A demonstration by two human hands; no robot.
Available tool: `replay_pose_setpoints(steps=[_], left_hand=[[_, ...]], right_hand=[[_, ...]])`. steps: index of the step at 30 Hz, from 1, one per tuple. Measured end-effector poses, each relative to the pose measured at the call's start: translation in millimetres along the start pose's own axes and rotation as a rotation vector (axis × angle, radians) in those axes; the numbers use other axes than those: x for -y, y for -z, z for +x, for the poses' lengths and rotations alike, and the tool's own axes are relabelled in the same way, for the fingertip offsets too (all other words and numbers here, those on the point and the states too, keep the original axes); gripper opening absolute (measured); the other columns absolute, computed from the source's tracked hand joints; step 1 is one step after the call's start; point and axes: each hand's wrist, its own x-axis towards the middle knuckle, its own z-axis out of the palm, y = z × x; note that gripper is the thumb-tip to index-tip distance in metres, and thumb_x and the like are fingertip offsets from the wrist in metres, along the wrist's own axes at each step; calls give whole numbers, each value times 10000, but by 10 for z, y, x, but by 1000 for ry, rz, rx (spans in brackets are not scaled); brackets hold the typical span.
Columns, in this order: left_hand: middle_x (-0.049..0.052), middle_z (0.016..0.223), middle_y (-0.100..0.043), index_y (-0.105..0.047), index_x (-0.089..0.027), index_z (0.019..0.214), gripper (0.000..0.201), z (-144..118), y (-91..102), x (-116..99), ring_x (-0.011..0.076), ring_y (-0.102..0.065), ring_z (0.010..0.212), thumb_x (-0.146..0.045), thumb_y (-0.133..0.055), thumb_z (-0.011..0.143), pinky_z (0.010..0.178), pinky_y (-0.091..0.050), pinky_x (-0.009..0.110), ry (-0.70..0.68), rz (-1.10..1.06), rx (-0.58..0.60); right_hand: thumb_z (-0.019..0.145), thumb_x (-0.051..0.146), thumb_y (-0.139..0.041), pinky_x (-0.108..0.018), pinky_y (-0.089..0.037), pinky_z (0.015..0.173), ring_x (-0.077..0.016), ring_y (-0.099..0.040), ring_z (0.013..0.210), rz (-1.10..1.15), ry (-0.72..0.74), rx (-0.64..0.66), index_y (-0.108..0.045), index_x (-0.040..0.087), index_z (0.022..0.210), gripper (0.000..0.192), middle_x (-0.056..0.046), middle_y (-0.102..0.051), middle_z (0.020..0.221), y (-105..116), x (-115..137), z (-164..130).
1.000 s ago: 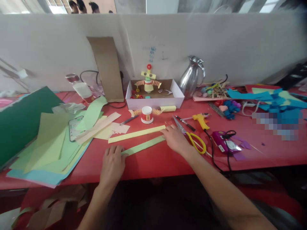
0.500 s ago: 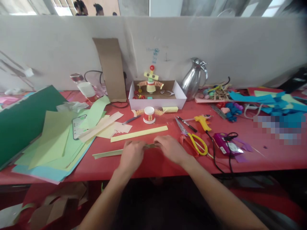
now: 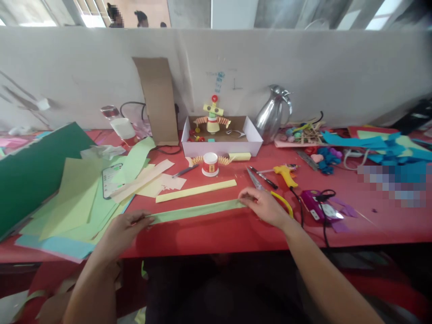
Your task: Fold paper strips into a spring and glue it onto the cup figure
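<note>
A long light green paper strip (image 3: 197,212) stretches between my two hands, low over the red table. My left hand (image 3: 130,229) pinches its left end, and my right hand (image 3: 265,204) pinches the right end. Just beyond it lies a yellow paper strip (image 3: 195,191). Farther back stands a small red and white cup (image 3: 210,164) with folded paper arms at its sides. Scissors (image 3: 254,178) with yellow handles lie partly hidden under my right hand, beside a black pen (image 3: 265,177).
A white box (image 3: 221,148) holds a paper figure (image 3: 213,121). To the right are a yellow glue gun (image 3: 286,174), a purple corded device (image 3: 315,207) and a metal jug (image 3: 272,112). Green sheets (image 3: 72,193) and a phone (image 3: 111,180) lie left. A cardboard piece (image 3: 157,101) leans on the partition.
My hands have moved apart, the left toward the left and the right toward the right. The green strip, partly covered before, now shows along its length between them.
</note>
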Motion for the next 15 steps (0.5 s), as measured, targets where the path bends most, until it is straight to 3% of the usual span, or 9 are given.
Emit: replay_pose_setpoints(steps=[3, 6, 8, 11, 13, 15], left_hand=[[34, 757, -716, -728, -197, 805, 429, 2, -138, -22, 210, -631, 738, -573, -783, 606, 698, -493, 285, 73, -311, -191], [8, 838, -724, -706, -253, 902, 469, -3, -452, -199, 213, -668, 826, -488, -863, 529, 777, -543, 346, 38, -893, -394], [22, 935, -732, -710, -267, 889, 471, -27, -759, -394, 260, -672, 960, -406, -901, 482, 846, -552, 426, -6, -1162, -235], [63, 993, -734, -742, -233, 908, 318, -61, -1215, -668, 272, -663, 1028, -338, -851, 628, 892, -544, 427, 35, -1237, -18], [85, 935, -742, -758, -183, 890, 284, -49, -1396, -761, 272, -675, 993, -346, -830, 669, 867, -555, 397, 98, -1249, 2], [82, 867, -745, -760, -144, 848, 285, 5, -1442, -762, 245, -691, 905, -344, -836, 660, 804, -570, 350, 138, -1264, -79]], right_hand=[[875, 365, -598, -274, -453, 690, -161, -598, 727, 106, -11, -71, -624, 227, 839, 146, 6, -652, 778, -61, -52, -15], [868, 399, -612, -273, -457, 656, -148, -577, 657, 257, -31, -164, -620, 216, 838, 185, 13, -617, 734, -200, -75, -14], [872, 411, -611, -271, -464, 643, -137, -577, 618, 363, -48, -188, -613, 211, 836, 203, 20, -604, 716, -348, -42, -19], [871, 392, -620, -265, -475, 639, -130, -594, 601, 436, -50, -140, -614, 209, 846, 184, 23, -617, 725, -571, 69, -61], [875, 364, -622, -264, -481, 651, -137, -616, 617, 413, -41, -86, -622, 213, 875, 150, 24, -633, 721, -639, 142, -102], [886, 334, -609, -263, -487, 662, -144, -632, 635, 352, -30, -58, -629, 217, 894, 119, 23, -647, 711, -594, 170, -128]])
